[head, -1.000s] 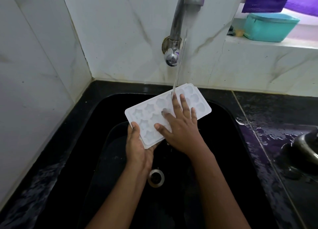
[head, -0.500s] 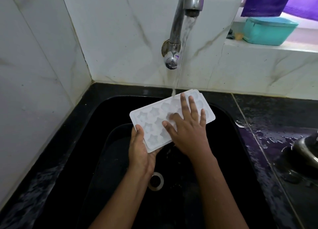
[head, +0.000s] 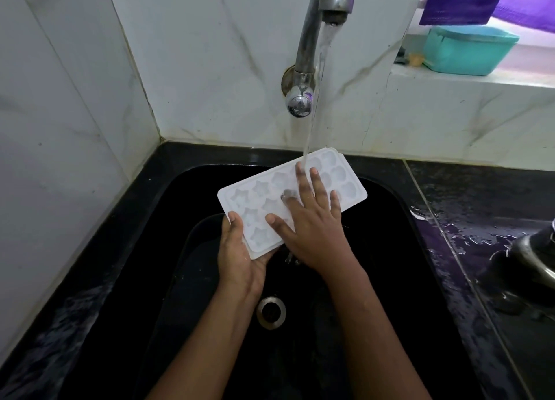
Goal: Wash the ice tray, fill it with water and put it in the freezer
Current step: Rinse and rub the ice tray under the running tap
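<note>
A white ice tray (head: 341, 180) with star-shaped and round cavities is held tilted over the black sink (head: 387, 243). My left hand (head: 237, 255) grips its near left corner, thumb on top and palm beneath. My right hand (head: 312, 225) lies flat on the tray's middle with fingers spread, covering several cavities. Water runs from the metal tap (head: 321, 24) in a thin stream onto the tray's far edge, by my right fingertips.
The sink's drain (head: 271, 312) lies below my wrists. Wet black countertop (head: 486, 225) spreads to the right, with a dark metal vessel (head: 534, 255) at the edge. A teal tub (head: 468, 51) sits on the white ledge under purple cloth (head: 462, 0). Marble walls close the left and back.
The tray and both hands have shifted slightly right and away, further under the stream. My right hand has slid along the tray's top towards its far end.
</note>
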`<state>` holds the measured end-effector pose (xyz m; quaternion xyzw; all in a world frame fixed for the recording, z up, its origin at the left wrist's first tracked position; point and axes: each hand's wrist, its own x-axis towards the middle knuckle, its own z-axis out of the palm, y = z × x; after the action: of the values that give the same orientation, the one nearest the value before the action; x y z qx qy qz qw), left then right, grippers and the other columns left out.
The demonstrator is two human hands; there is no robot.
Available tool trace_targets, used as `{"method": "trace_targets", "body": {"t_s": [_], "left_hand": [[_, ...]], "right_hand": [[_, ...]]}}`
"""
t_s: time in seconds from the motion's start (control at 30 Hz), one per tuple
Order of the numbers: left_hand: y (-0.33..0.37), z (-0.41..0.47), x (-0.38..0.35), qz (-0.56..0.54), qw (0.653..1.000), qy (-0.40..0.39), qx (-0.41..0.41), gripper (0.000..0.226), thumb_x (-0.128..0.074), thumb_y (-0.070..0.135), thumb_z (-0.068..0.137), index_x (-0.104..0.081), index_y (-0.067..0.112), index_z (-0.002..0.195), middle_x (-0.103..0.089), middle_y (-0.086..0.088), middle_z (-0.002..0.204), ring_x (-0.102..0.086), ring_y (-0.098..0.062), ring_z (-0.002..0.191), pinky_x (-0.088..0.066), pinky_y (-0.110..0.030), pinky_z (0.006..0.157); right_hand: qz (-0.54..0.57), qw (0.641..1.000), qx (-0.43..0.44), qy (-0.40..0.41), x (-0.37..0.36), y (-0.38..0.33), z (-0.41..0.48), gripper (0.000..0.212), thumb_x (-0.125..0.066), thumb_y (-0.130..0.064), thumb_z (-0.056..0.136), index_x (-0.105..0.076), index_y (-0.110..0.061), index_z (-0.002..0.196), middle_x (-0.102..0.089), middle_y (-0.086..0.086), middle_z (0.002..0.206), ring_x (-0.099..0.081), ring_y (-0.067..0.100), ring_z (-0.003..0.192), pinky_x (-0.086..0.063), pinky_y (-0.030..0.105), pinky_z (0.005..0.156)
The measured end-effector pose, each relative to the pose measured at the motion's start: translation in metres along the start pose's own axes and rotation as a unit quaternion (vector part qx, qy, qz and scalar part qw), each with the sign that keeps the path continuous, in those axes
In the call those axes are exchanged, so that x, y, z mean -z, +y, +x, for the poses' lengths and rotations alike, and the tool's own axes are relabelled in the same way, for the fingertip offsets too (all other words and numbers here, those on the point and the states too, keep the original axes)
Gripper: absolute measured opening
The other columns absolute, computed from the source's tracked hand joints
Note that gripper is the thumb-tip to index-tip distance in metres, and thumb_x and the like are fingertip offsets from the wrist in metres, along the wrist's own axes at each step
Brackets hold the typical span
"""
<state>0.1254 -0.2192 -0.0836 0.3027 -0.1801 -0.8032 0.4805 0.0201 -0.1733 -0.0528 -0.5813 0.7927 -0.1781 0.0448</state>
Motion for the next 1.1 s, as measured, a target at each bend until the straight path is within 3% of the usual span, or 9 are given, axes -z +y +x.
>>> {"method": "trace_targets", "body": {"t_s": [0.1, 0.23, 0.3, 0.43, 0.6, 0.73, 0.9, 1.03, 1.1], "left_hand": [[0.0, 0.0, 0.0, 0.004, 1.0, 0.005, -0.004, 0.035, -0.037, 0.035, 0.102, -0.056, 0.017, 0.125, -0.072, -0.008, 0.109, -0.07, -0.027, 0.099, -0.057, -0.051, 0.079], [-0.001, -0.002, -0.001, 0.005, 1.0, 0.014, 0.005, 0.034, -0.039, 0.036, 0.102, -0.057, 0.02, 0.125, -0.071, -0.006, 0.112, -0.07, -0.025, 0.099, -0.056, -0.05, 0.081], [0.0, -0.002, -0.001, 0.001, 1.0, 0.014, 0.001, 0.035, -0.039, 0.037, 0.101, -0.056, 0.02, 0.127, -0.071, -0.007, 0.114, -0.07, -0.025, 0.1, -0.057, -0.048, 0.077], [0.001, 0.0, 0.001, -0.003, 1.0, 0.01, -0.009, 0.038, -0.038, 0.038, 0.101, -0.053, 0.018, 0.13, -0.068, -0.009, 0.118, -0.068, -0.028, 0.104, -0.055, -0.052, 0.084], [0.0, 0.0, 0.0, 0.001, 1.0, 0.006, -0.007, 0.037, -0.038, 0.038, 0.102, -0.054, 0.018, 0.128, -0.071, -0.008, 0.114, -0.069, -0.028, 0.101, -0.057, -0.049, 0.077], [0.0, 0.0, 0.001, -0.003, 1.0, 0.009, -0.009, 0.037, -0.038, 0.038, 0.101, -0.054, 0.018, 0.128, -0.07, -0.009, 0.116, -0.068, -0.029, 0.103, -0.054, -0.054, 0.085], [-0.003, 0.0, -0.001, -0.004, 1.0, 0.012, 0.001, 0.034, -0.038, 0.038, 0.101, -0.056, 0.019, 0.124, -0.072, -0.008, 0.111, -0.07, -0.027, 0.097, -0.058, -0.047, 0.074], [0.003, 0.004, 0.003, -0.007, 1.0, 0.019, -0.022, 0.033, -0.037, 0.038, 0.102, -0.057, 0.021, 0.121, -0.073, -0.006, 0.108, -0.071, -0.025, 0.096, -0.057, -0.049, 0.078], [0.003, 0.003, 0.004, 0.0, 1.0, 0.019, -0.021, 0.031, -0.038, 0.038, 0.102, -0.058, 0.021, 0.119, -0.074, -0.006, 0.105, -0.071, -0.025, 0.095, -0.056, -0.05, 0.079]], "right_hand": [[0.033, 0.998, -0.011, -0.045, 0.015, 0.011, 0.0, 0.051, -0.034, -0.061, 0.092, -0.047, -0.035, 0.135, 0.015, -0.01, 0.158, 0.022, 0.009, 0.143, 0.011, 0.046, 0.114], [0.051, 0.998, -0.029, 0.009, 0.035, 0.022, -0.004, 0.025, -0.051, -0.047, 0.091, -0.066, -0.034, 0.107, -0.001, -0.011, 0.159, 0.011, 0.008, 0.145, 0.001, 0.045, 0.117], [0.04, 0.999, -0.028, -0.009, 0.039, 0.022, -0.004, 0.018, -0.054, -0.034, 0.089, -0.068, -0.033, 0.101, -0.002, -0.011, 0.159, 0.011, 0.007, 0.145, 0.0, 0.044, 0.117], [0.005, 0.998, -0.021, -0.062, 0.033, 0.016, -0.005, 0.023, -0.051, -0.033, 0.09, -0.065, -0.033, 0.109, 0.009, -0.009, 0.159, 0.018, 0.01, 0.144, 0.004, 0.044, 0.116], [-0.043, 0.998, -0.016, -0.05, 0.025, 0.007, -0.003, 0.026, -0.046, -0.042, 0.092, -0.061, -0.03, 0.109, 0.024, -0.006, 0.156, 0.028, 0.015, 0.141, 0.01, 0.048, 0.114], [-0.033, 0.994, -0.019, -0.098, 0.029, 0.014, -0.003, 0.031, -0.047, -0.048, 0.091, -0.059, -0.038, 0.118, 0.022, -0.007, 0.157, 0.027, 0.014, 0.141, 0.011, 0.047, 0.114], [-0.051, 0.996, -0.026, -0.063, 0.022, 0.013, -0.006, 0.032, -0.049, -0.046, 0.09, -0.056, -0.035, 0.119, 0.027, -0.003, 0.155, 0.029, 0.016, 0.141, 0.013, 0.049, 0.113], [-0.017, 0.993, -0.009, -0.113, 0.02, 0.012, -0.003, 0.049, -0.047, -0.06, 0.088, -0.047, -0.039, 0.132, 0.026, -0.006, 0.155, 0.03, 0.014, 0.14, 0.012, 0.047, 0.114], [-0.013, 0.993, -0.035, -0.111, 0.023, 0.017, -0.004, 0.049, -0.043, -0.065, 0.087, -0.05, -0.041, 0.129, 0.025, -0.006, 0.156, 0.03, 0.013, 0.14, 0.012, 0.047, 0.114]]}}
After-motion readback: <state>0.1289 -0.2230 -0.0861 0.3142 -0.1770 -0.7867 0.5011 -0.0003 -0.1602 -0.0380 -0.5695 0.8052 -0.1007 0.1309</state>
